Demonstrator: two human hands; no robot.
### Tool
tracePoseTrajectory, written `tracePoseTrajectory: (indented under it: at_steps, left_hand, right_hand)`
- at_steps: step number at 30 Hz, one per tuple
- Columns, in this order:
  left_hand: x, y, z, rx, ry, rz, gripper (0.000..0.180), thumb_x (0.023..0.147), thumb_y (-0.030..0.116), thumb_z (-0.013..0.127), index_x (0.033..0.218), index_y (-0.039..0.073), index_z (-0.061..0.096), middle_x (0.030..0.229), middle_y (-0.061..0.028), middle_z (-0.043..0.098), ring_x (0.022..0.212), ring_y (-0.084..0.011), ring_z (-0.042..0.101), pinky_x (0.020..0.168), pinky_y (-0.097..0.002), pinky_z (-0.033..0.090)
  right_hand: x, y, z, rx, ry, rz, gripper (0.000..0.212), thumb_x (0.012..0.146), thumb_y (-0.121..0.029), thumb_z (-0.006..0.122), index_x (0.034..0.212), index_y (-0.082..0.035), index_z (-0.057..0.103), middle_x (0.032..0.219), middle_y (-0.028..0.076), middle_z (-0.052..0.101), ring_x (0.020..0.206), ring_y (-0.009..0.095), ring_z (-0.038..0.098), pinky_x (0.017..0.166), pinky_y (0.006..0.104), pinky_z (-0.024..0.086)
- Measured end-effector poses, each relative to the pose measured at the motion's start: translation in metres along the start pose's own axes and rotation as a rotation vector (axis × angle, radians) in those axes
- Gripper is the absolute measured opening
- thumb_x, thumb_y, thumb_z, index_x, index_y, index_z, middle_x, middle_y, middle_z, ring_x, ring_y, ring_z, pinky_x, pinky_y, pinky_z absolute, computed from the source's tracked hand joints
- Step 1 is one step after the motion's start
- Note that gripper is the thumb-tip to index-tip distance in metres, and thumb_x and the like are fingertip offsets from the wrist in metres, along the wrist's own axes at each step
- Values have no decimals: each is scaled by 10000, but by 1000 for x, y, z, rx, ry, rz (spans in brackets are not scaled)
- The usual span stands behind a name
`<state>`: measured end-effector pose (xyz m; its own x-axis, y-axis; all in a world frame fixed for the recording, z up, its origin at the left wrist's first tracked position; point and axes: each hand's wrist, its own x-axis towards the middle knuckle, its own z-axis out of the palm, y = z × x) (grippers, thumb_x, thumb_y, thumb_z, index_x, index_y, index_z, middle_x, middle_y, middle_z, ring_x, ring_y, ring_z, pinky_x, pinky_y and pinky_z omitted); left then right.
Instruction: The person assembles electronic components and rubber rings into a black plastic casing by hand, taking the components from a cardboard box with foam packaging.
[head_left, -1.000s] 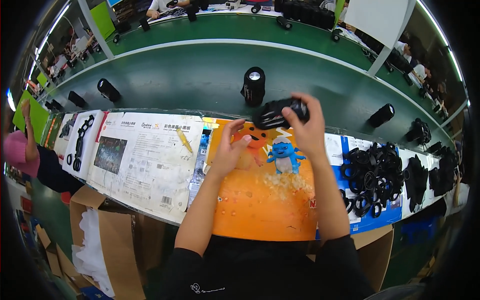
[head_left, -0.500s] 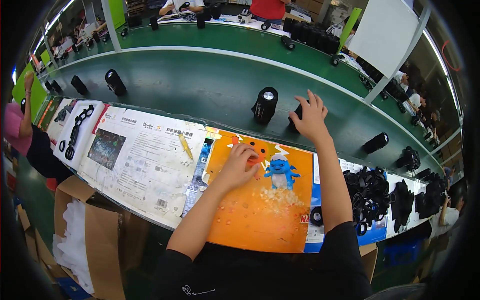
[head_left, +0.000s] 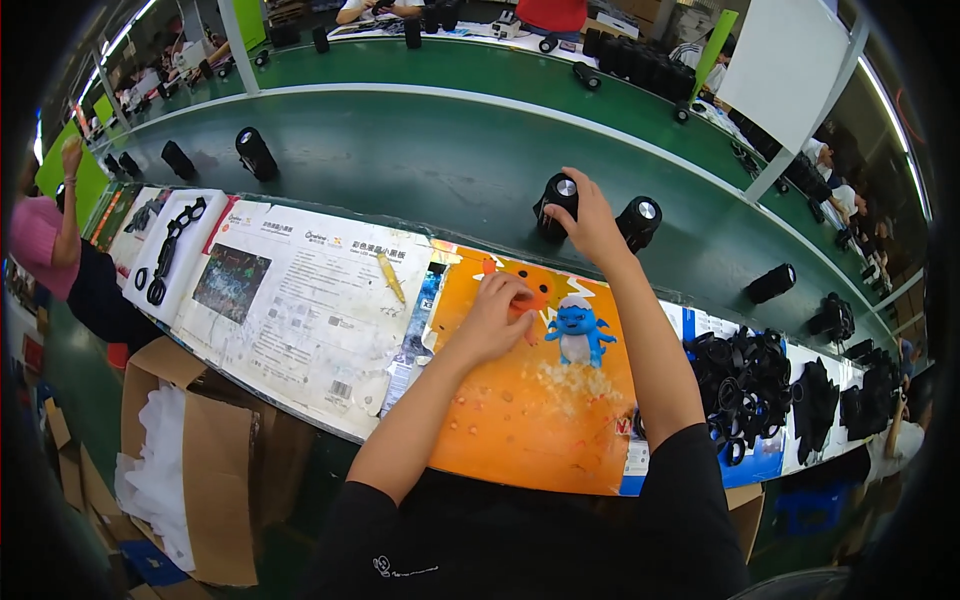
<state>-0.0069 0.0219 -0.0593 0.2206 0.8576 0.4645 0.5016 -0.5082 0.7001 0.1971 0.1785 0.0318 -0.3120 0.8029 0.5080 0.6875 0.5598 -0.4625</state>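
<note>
My right hand (head_left: 590, 222) reaches out over the green surface, thumb and fingers closed around the upper part of a black cylinder (head_left: 557, 208) with a round silver top, like a portable speaker. Just to its right a second black cylinder (head_left: 640, 222) of the same kind stands upright, partly hidden by my fingers and wrist. Over the orange board (head_left: 500, 430), my left hand (head_left: 495, 318) rests with fingers loosely bent and the thumb apart. Nothing shows in it. A printed blue dragon figure (head_left: 578, 335) is on that board, to the right of this hand.
A yellow pen-like tool (head_left: 390, 277) lies on the white printed board (head_left: 290, 320). Black rings and straps pile up (head_left: 735, 385) at right. A foam tray (head_left: 178, 245) holds black parts. A cardboard box (head_left: 215, 480) stands at lower left. More cylinders (head_left: 256, 153) stand along the green surface.
My right hand has moved left from the right cylinder to the left one and closed around it. My left hand stays over the orange board. The whole view has shifted slightly.
</note>
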Motion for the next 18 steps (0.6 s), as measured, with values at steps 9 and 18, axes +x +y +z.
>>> tracePoseTrajectory:
  at_steps: [9,18]
  left_hand:
    - [9,7,-10,-817,399,-310,335,1134,268,649,1370,33,621,1296,-115,720,1167,-204,713,1015,-367,579]
    - [-5,38,-21,-1552,-213,-635,894,1093,821,299,1536,97,580,1216,-139,772,1000,-245,802,839,-435,685]
  right_hand:
    - [-88,-73,-66,543,-142,155,610,1068,-311,769,1568,-73,515,1397,214,683,1302,354,684,1126,423,521]
    - [-141,-124,-41,131,-73,-67,655,1030,-365,797,1553,-72,535,1420,206,620,1250,334,601,1117,444,462]
